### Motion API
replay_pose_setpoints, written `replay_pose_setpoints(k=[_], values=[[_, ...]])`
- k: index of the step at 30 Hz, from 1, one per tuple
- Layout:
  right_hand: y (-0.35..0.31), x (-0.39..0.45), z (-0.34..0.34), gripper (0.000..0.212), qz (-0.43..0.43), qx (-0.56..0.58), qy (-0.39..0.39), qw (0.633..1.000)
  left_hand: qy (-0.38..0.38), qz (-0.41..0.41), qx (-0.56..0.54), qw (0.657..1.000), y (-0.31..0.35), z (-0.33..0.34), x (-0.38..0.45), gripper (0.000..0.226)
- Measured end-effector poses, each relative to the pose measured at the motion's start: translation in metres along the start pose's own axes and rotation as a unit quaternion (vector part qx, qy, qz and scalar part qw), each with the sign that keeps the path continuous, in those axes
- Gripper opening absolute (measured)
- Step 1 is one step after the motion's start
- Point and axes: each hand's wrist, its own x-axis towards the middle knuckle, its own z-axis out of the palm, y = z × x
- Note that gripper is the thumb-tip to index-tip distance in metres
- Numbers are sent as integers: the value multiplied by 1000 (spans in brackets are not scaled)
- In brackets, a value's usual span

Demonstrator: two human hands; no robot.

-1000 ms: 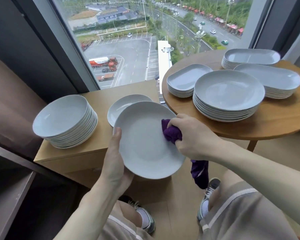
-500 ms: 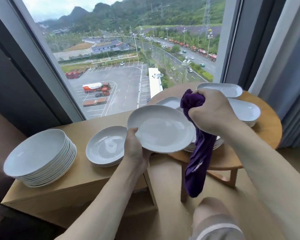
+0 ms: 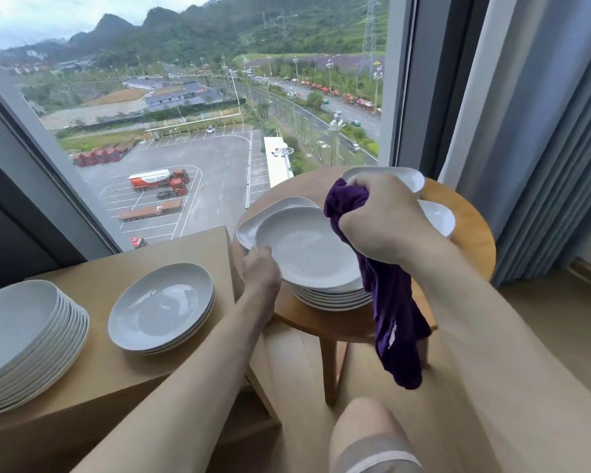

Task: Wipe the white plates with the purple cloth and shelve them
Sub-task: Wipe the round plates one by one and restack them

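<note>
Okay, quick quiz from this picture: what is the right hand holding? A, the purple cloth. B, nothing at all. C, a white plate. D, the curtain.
A: the right hand is bunched around the purple cloth, whose tail hangs down past the round table, while the left hand grips the plate.

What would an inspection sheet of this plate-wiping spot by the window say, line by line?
Surface: wooden cabinet top beside a round wooden table.
Job's things: held plate above a stack on the table; purple cloth hanging down; tall plate stack and short stack on the cabinet; more plates at the table's far side.
Clutter: nothing seen.
Hands: left hand grips the plate's rim; right hand clutches the cloth.
Cables: nothing seen.
Surroundings: window over a car park; grey curtain.
</note>
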Motion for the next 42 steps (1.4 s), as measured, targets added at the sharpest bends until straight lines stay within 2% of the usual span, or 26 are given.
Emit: replay_pose_setpoints(k=[3,7,11,15,16,18,20,21,28,30,32,34,42], values=[[3,1,10,20,5,-10,-14,1000,-17,15,12,1000,-9,6,6,42],[4,1,22,23,9,-16,-27,999,-16,-4,53,998,-17,15,12,46],[5,0,30,23,8,-23,-38,999,-85,-7,122,989,-32,18,22,72],[5,-3,37,24,4,-28,-56,998,-111,-7,115,987,-38,13,24,83],[6,-3,40,24,4,-27,-60,998,-110,-4,92,990,-37,8,20,80],[7,-3,44,23,0,-27,-63,998,-78,14,41,996,-42,-14,11,52],[8,-3,48,22,-9,-22,-60,998,7,15,50,999,-56,-54,1,22],[9,-3,51,21,-16,-21,-59,998,48,9,58,997,-65,-77,-4,17],[10,-11,83,26,-62,-45,-63,995,208,-114,6,972,-98,-205,-13,39],[8,-19,97,27,-81,-42,-63,994,206,-145,-9,968,-98,-223,-5,41],[7,-32,114,28,-105,-34,-74,991,173,-172,9,970,-97,-233,5,41],[8,-45,130,30,-133,-42,-85,987,157,-176,35,971,-95,-236,13,33],[25,-67,164,40,-134,-39,-134,981,183,-167,38,968,-85,-232,6,21]])
